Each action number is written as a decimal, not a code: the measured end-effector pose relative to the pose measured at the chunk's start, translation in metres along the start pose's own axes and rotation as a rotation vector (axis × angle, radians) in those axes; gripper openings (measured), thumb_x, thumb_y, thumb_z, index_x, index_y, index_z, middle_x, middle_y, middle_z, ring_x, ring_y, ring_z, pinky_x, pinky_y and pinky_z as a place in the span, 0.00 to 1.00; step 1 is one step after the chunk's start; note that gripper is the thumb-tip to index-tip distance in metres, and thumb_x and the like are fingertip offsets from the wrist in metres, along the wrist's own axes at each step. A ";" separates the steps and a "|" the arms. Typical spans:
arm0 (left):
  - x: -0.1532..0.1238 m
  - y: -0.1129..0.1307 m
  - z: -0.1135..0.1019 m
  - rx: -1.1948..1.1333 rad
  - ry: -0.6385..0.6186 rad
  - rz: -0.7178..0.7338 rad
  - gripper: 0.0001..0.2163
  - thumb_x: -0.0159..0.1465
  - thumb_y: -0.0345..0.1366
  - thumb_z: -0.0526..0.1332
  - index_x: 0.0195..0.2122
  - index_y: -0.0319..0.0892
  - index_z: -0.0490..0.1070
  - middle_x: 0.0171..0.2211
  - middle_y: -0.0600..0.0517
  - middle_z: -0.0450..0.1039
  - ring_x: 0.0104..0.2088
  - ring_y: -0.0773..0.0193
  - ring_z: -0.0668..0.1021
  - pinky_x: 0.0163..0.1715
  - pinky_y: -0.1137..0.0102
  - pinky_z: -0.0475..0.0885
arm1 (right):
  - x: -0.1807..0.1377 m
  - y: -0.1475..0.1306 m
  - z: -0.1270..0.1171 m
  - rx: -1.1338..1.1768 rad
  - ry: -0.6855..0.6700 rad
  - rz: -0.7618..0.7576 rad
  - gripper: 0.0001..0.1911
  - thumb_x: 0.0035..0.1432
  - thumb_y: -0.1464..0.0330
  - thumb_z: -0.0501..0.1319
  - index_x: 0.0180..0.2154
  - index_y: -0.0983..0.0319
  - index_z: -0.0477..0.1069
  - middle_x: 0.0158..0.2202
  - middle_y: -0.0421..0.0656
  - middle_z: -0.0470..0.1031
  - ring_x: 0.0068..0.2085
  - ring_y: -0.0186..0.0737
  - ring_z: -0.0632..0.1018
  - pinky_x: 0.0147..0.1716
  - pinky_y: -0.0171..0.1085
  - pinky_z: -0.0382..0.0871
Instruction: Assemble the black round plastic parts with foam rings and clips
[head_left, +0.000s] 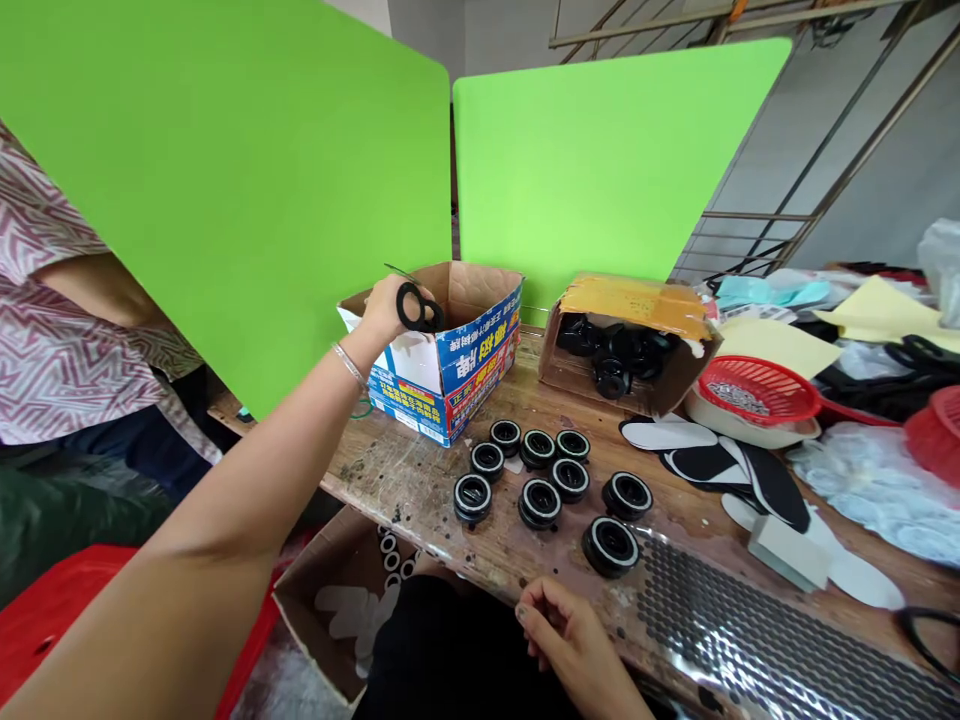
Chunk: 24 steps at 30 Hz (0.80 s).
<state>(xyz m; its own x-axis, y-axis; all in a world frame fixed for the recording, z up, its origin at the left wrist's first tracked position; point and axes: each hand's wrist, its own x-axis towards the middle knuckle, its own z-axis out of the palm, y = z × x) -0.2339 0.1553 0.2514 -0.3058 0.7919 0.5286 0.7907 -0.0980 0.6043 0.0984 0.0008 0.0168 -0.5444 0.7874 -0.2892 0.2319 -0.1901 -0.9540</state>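
My left hand (390,305) is stretched out over the open blue-and-white cardboard box (450,375) and is closed on black flat rings (417,308). My right hand (566,630) rests at the near edge of the wooden table (405,480), fingers curled in, with nothing visible in them. Between the hands, several black round parts with white rims (540,478) stand grouped on the table. The nearest one (611,545) lies just beyond my right hand.
A brown box (630,300) on its side holds black parts. Red baskets (757,388), shoe insoles (705,450) and sheet material crowd the right. A perforated metal sheet (750,630) covers the near right. An open carton (337,600) sits below the table. A person in a patterned top (52,330) sits left.
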 end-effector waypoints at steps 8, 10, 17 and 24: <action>-0.137 0.030 0.035 -0.431 -0.088 0.065 0.08 0.60 0.38 0.65 0.40 0.43 0.76 0.27 0.55 0.70 0.26 0.68 0.70 0.28 0.71 0.66 | 0.003 -0.027 0.002 0.092 0.084 -0.022 0.28 0.47 0.43 0.67 0.27 0.61 0.68 0.21 0.37 0.65 0.22 0.33 0.67 0.21 0.31 0.62; -0.184 0.030 0.055 -0.633 -0.234 -0.135 0.10 0.59 0.39 0.65 0.42 0.44 0.76 0.24 0.57 0.67 0.23 0.69 0.68 0.25 0.72 0.64 | 0.004 -0.039 0.004 0.120 0.132 -0.067 0.27 0.47 0.44 0.67 0.27 0.62 0.69 0.20 0.36 0.65 0.22 0.32 0.66 0.22 0.31 0.62; -0.262 0.023 0.099 -0.780 -0.294 -0.520 0.16 0.57 0.41 0.65 0.45 0.42 0.74 0.27 0.57 0.64 0.21 0.72 0.65 0.22 0.73 0.62 | 0.000 -0.065 0.018 0.030 0.212 -0.282 0.18 0.57 0.53 0.65 0.29 0.62 0.74 0.23 0.38 0.69 0.24 0.34 0.69 0.23 0.31 0.63; -0.271 0.014 0.100 -0.617 -0.170 -0.479 0.14 0.61 0.36 0.62 0.48 0.43 0.73 0.32 0.55 0.68 0.28 0.67 0.70 0.31 0.71 0.68 | -0.003 -0.063 0.034 -0.208 0.281 -0.550 0.09 0.64 0.66 0.61 0.30 0.60 0.75 0.27 0.40 0.73 0.27 0.35 0.73 0.25 0.30 0.66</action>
<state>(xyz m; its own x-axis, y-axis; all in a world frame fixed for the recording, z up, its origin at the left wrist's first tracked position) -0.0870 0.0001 0.0571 -0.4136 0.9085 0.0601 0.1421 -0.0008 0.9898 0.0583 -0.0096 0.0753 -0.4034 0.8661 0.2951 0.1463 0.3794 -0.9136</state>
